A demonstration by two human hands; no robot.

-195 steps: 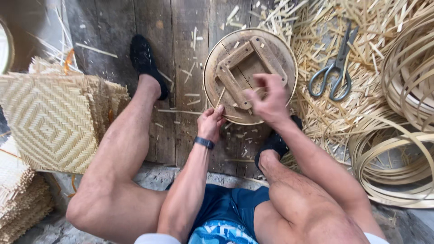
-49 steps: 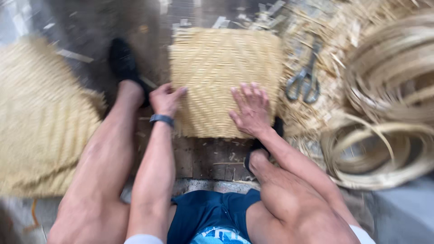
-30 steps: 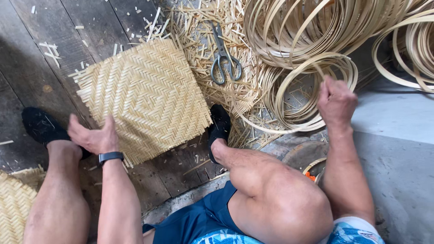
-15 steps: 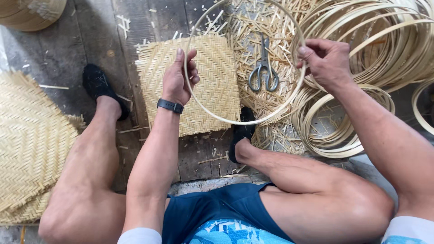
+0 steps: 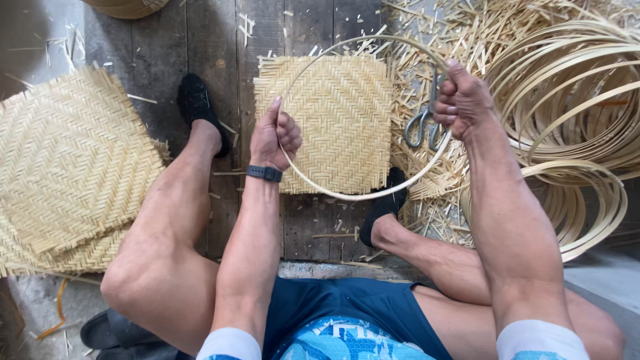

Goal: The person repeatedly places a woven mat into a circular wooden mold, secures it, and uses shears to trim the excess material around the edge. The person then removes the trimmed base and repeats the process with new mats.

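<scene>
A thin pale bamboo hoop (image 5: 360, 195) hangs in the air over a square woven bamboo mat (image 5: 333, 120) lying on the dark plank floor. My left hand (image 5: 275, 135) grips the hoop's left side, a dark band on that wrist. My right hand (image 5: 460, 100) is closed on the hoop's right side. Grey scissors (image 5: 421, 127) lie on the straw just under my right hand, partly hidden by it. My legs stretch out on either side of the mat, in black shoes.
A stack of woven mats (image 5: 67, 167) lies at the left. Several coiled bamboo hoops (image 5: 573, 113) pile up at the right on loose strips and shavings (image 5: 440, 200). The rim of a round basket (image 5: 127, 7) shows at the top edge.
The round wooden-framed piece seen first is gone and a woven mat lies in its place. My right hand took a hoop from the pile at the right; both hands now hold it over the mat.
</scene>
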